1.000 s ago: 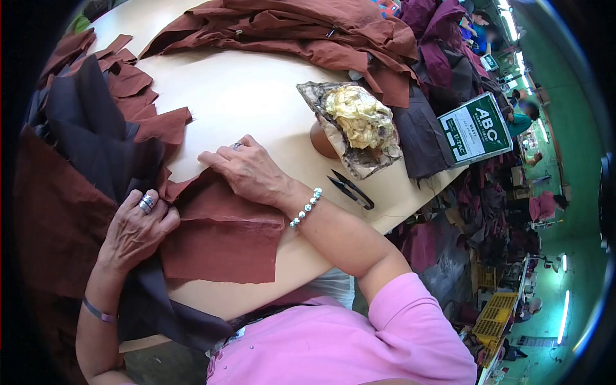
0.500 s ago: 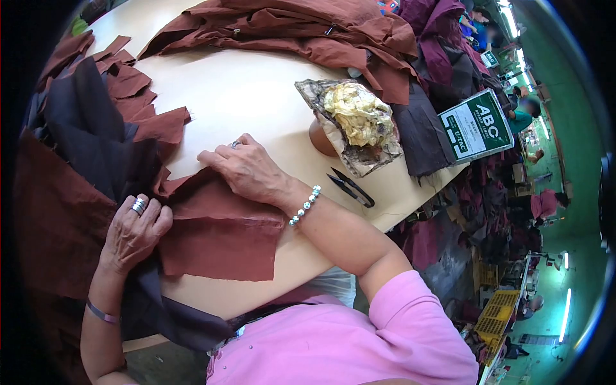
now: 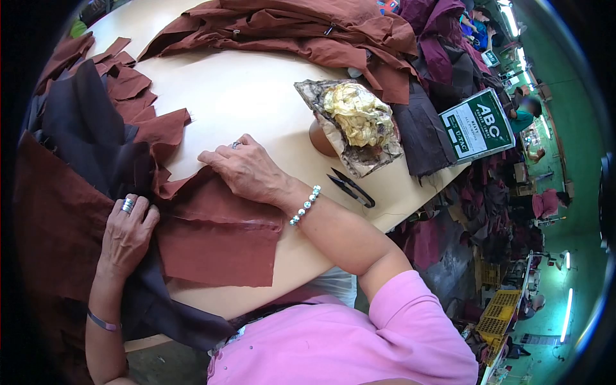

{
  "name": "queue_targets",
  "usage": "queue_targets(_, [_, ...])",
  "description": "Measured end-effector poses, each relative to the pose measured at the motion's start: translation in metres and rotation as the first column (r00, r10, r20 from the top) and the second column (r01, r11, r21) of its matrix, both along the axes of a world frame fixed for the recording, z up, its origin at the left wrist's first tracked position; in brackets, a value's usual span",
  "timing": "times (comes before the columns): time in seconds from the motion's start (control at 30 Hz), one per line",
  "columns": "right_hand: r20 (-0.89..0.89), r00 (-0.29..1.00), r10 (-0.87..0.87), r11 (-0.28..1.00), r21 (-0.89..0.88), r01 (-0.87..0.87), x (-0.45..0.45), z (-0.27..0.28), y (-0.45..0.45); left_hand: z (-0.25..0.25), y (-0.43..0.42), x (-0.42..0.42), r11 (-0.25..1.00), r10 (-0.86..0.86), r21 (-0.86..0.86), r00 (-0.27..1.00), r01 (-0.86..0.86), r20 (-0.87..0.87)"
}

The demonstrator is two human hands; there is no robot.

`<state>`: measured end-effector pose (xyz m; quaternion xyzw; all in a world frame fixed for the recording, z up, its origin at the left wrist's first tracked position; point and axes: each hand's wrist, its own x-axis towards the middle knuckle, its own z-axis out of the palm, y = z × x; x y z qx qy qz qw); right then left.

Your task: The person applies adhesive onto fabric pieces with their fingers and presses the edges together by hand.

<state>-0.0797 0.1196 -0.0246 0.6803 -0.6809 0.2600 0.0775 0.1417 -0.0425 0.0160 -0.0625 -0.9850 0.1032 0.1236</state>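
Observation:
My right hand [image 3: 249, 170] pinches the upper edge of a reddish-brown fabric piece [image 3: 221, 253], its fingers curled down and the tips partly hidden. A horizontal seam or fold crosses this piece, which lies near the table's front edge. To the left, my left hand [image 3: 126, 234] has its fingers bent onto the gathered brown and dark cloth [image 3: 96, 138]; its fingertips sink into the folds. Thread snips [image 3: 351, 188] lie on the table to the right of my right forearm.
Yellowish, crumpled glue-like material [image 3: 360, 115] sits on a stained sheet above a brown round container [image 3: 322, 140]. A green-and-white ABC can [image 3: 476, 126] stands at the table's right edge. Brown garments [image 3: 289, 32] are heaped along the far side. Co-workers and yellow crates [image 3: 499, 312] appear beyond.
My left hand has shifted slightly left and its fingers have changed their bend. The near edge of the brown piece has moved a little toward me. My right hand stays almost still.

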Motion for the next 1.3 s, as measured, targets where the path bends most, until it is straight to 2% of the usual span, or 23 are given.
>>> queue_targets(0.1, [0.024,1.000,0.005,0.999,-0.037,-0.004,0.000,-0.002,-0.001,-0.003,0.001,0.004,0.998,0.051,-0.028,0.997,-0.049,0.063])
queue_targets(0.2, [0.076,0.997,0.009,0.997,-0.083,-0.003,0.004,-0.001,-0.001,-0.008,-0.010,0.005,0.992,0.043,-0.121,0.998,-0.037,0.047])
queue_targets(0.23, [0.089,0.996,0.014,0.998,-0.066,-0.008,0.006,0.001,-0.002,-0.009,-0.015,0.004,0.987,0.006,-0.162,1.000,-0.007,-0.007])
queue_targets(0.3, [0.119,0.993,0.023,0.999,-0.030,-0.020,0.012,0.005,-0.002,-0.010,-0.024,0.003,0.987,0.073,-0.151,0.996,-0.064,0.057])
queue_targets(0.33, [0.112,0.994,0.013,1.000,-0.009,-0.012,0.012,0.006,-0.001,-0.003,-0.021,0.002,0.972,0.230,-0.103,0.947,-0.211,0.225])
queue_targets(0.43, [0.095,0.995,-0.005,1.000,0.022,0.003,0.011,0.003,-0.001,0.016,0.008,-0.007,0.979,0.183,-0.098,0.981,-0.177,0.062])
queue_targets(0.5, [0.086,0.996,-0.010,1.000,0.000,0.010,0.009,-0.003,-0.002,0.022,0.046,-0.014,0.993,0.080,0.093,0.996,-0.077,-0.032])
queue_targets(0.57, [0.131,0.991,-0.004,0.999,-0.050,0.010,0.008,-0.007,-0.003,0.013,0.079,-0.017,0.976,-0.011,0.217,1.000,0.012,-0.003])
queue_targets(0.63, [0.173,0.985,0.016,0.996,-0.092,0.000,0.007,-0.009,-0.004,-0.002,0.099,-0.022,0.966,-0.049,0.252,0.998,0.059,-0.044])
queue_targets(0.7, [0.254,0.966,0.044,0.996,-0.091,-0.021,0.005,-0.001,0.000,-0.014,0.102,-0.021,0.948,-0.020,0.316,0.999,0.033,-0.045])
queue_targets(0.77, [0.371,0.929,-0.006,0.999,0.032,-0.006,0.005,0.009,0.006,-0.018,0.101,-0.020,0.935,0.010,0.355,0.998,0.010,-0.055])
queue_targets(0.9, [0.330,0.943,0.042,0.997,0.049,-0.062,-0.001,0.009,0.013,-0.017,0.106,-0.025,0.901,0.066,0.433,0.996,-0.034,-0.058])
queue_targets(0.93, [0.269,0.961,0.068,0.998,-0.018,-0.066,0.000,0.004,0.014,-0.016,0.108,-0.028,0.883,0.069,0.468,0.997,-0.041,-0.043])
queue_targets(1.0, [0.271,0.960,0.075,0.997,-0.029,-0.069,-0.001,0.002,0.013,-0.018,0.111,-0.034,0.853,0.050,0.522,0.998,-0.017,-0.050])
queue_targets(1.03, [0.268,0.960,0.076,0.997,-0.035,-0.069,-0.001,0.005,0.013,-0.020,0.112,-0.034,0.873,0.041,0.488,0.997,-0.007,-0.059])
queue_targets(1.13, [0.409,0.892,-0.191,0.910,0.414,0.005,0.001,0.033,0.022,-0.029,0.118,-0.034,0.921,0.018,0.389,0.991,0.035,-0.133])
queue_targets(1.23, [0.425,0.905,0.013,0.949,0.281,-0.145,-0.007,0.027,0.029,-0.034,0.118,-0.031,0.925,-0.018,0.369,0.979,0.093,-0.202])
queue_targets(1.3, [0.494,0.869,-0.002,0.943,0.291,-0.163,-0.011,0.024,0.028,-0.033,0.118,-0.030,0.914,-0.033,0.392,0.982,0.104,-0.184])
